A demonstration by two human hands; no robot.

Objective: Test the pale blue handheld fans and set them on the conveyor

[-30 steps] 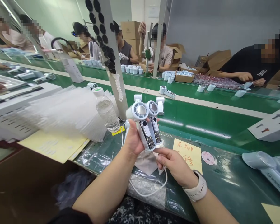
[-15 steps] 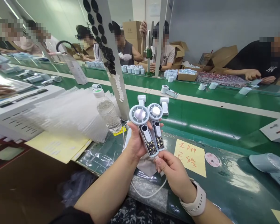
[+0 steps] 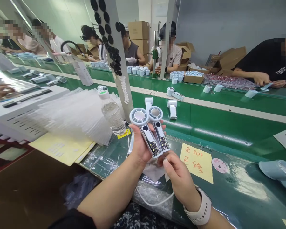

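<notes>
Two light-blue handheld fans, the left one (image 3: pixel 150 138) and the right one (image 3: pixel 160 133), lie side by side in my left hand (image 3: pixel 139 146). Their round heads point away from me, and dark circuit boards with small lit spots show in the handles. My left fingers wrap around both handles from beneath. Just below the handle ends, my right hand (image 3: pixel 177 173) pinches the end of a white cable (image 3: pixel 154 203). The plug tip is near the right fan's base; whether it touches cannot be made out. The cable loops down and left below my hands.
A water bottle (image 3: pixel 113 113) stands left beside a stack of translucent sheets (image 3: pixel 73 114). A yellow note (image 3: pixel 197 162) lies to the right. More fans, one (image 3: pixel 173 109) near the middle, rest on the green conveyor (image 3: pixel 216 122). Several co-workers sit across it. A post (image 3: pixel 119 63) rises ahead.
My right hand has moved slightly right and up with the cable end, from the left fan's base toward the right fan's base. The fans tilt a little more to the left.
</notes>
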